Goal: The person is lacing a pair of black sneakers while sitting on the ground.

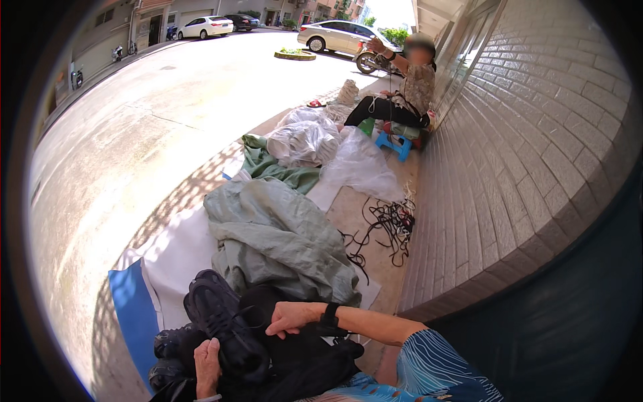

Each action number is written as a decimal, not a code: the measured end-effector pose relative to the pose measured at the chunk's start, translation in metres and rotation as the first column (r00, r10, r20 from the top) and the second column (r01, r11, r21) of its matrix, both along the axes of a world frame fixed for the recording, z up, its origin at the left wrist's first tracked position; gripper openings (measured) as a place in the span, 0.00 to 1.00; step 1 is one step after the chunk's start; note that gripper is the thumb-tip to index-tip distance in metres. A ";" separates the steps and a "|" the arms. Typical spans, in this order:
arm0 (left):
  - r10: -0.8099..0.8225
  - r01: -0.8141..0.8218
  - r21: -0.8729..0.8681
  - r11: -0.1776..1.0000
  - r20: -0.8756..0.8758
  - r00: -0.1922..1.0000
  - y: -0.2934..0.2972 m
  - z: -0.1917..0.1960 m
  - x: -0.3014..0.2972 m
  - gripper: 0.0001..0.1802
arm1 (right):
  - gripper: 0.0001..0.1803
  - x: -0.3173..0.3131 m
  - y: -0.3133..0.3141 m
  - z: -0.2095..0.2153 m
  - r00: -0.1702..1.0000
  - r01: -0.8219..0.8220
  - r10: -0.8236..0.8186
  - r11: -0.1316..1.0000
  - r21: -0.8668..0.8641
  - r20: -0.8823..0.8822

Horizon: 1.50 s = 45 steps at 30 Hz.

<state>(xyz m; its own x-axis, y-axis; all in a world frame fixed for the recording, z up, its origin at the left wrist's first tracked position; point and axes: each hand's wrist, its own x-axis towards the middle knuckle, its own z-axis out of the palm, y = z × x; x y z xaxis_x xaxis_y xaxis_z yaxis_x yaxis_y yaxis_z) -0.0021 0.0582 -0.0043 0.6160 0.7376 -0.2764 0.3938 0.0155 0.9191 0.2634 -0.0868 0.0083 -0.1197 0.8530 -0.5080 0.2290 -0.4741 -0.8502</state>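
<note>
I sit on the pavement with a black mesh net (231, 321) bunched across my lap. My left hand (207, 365) grips a fold of the black net at its lower left edge. My right hand (289, 318), with a dark band on the wrist, rests fingers-down on the net's right side and pinches it. A pile of grey-green sacks (278, 241) lies just beyond the net.
A white sheet (177, 258) over a blue mat (134, 315) covers the ground on the left. Black cords (388, 228) lie tangled by the brick wall (522, 154). Another person (405, 87) sits farther along on a blue stool (394, 142), beside white plastic bags (308, 137).
</note>
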 end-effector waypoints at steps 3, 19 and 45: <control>-0.022 0.023 -0.068 0.997 0.008 1.000 0.002 0.001 0.001 0.24 | 0.22 0.002 0.000 -0.003 1.000 0.011 -0.011 1.000 -0.007 -0.005; -0.017 0.018 -0.119 0.993 0.012 1.000 -0.005 0.004 -0.009 0.22 | 0.24 -0.008 -0.005 0.005 1.000 0.017 -0.018 1.000 -0.024 -0.008; 0.096 -0.087 -0.140 0.986 0.061 0.994 -0.046 0.049 -0.024 0.14 | 0.11 -0.028 0.031 0.031 0.867 0.293 -0.433 0.844 0.449 0.247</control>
